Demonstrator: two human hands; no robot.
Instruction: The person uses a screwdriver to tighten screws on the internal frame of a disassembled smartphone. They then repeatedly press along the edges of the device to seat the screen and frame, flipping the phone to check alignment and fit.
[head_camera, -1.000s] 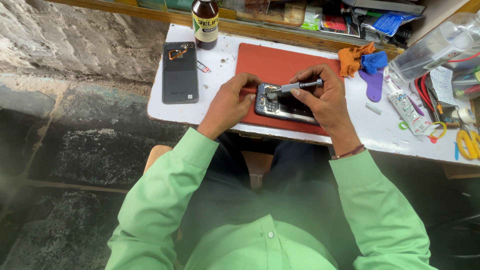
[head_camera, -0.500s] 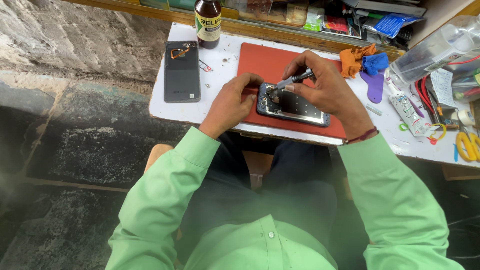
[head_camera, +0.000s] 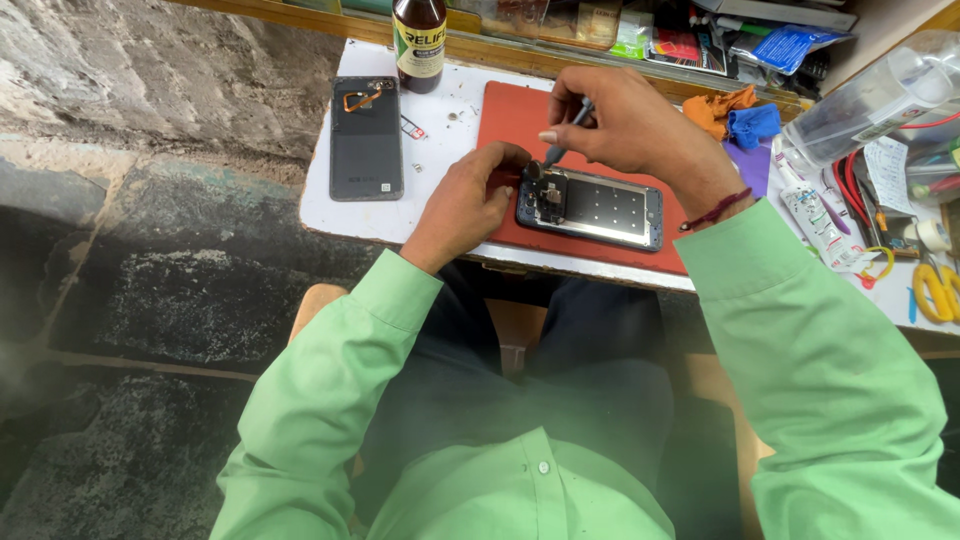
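Here the work is fine and close: the opened phone (head_camera: 590, 207) lies flat on the red mat (head_camera: 520, 120), and the right hand (head_camera: 625, 125) pinches a thin tool (head_camera: 562, 138) between thumb and forefinger, its tip coming down on the phone's left end. The left hand (head_camera: 470, 200) is curled, fingers pressed against that same end, just beside the tool's tip. To do this well, I judge the left hand should hold the phone hard against the mat so it cannot slide, while the tool stays steeply tilted and works with light, small force, since the parts there are small. The phone sits directly under the right hand and touching the left. Left of the mat lies a dark back cover (head_camera: 366, 138); a brown bottle (head_camera: 419, 40) stands beyond it.
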